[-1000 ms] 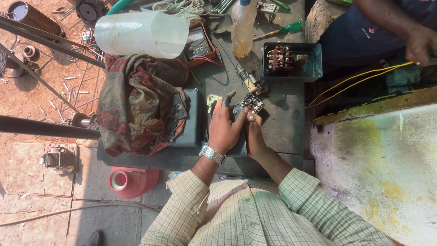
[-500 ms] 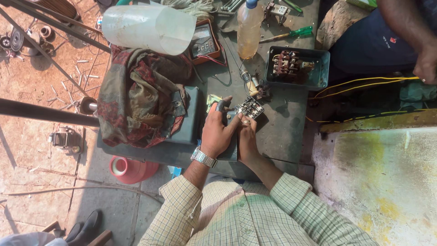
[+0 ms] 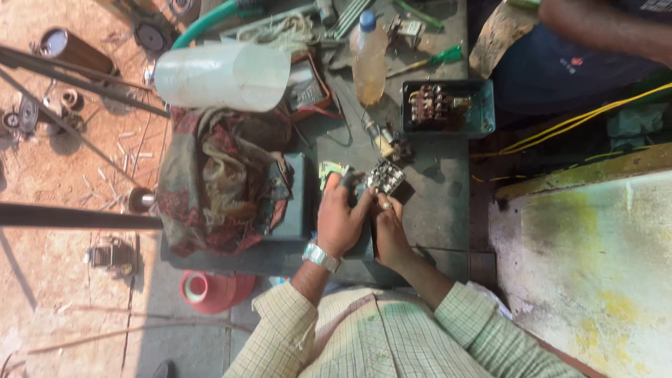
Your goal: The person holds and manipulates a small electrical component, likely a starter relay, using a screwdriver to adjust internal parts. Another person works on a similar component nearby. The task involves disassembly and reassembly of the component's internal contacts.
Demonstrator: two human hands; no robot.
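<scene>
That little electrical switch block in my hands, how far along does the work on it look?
Done: the switch block is out on the workbench, apart from the open teal box that holds a similar unit. In hand: the left hand and right hand both hold it, fingers at its near edge. Left: it sits bare, uncased; the green screwdriver lies untouched.

Sunlit dirt floor (image 3: 63, 294), grey workbench (image 3: 448, 203), stained wall (image 3: 595, 273) w/ shadows.

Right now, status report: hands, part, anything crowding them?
Left hand and right hand both grip small electrical component. Crumpled cloth close left; plastic bottle beyond.
</scene>
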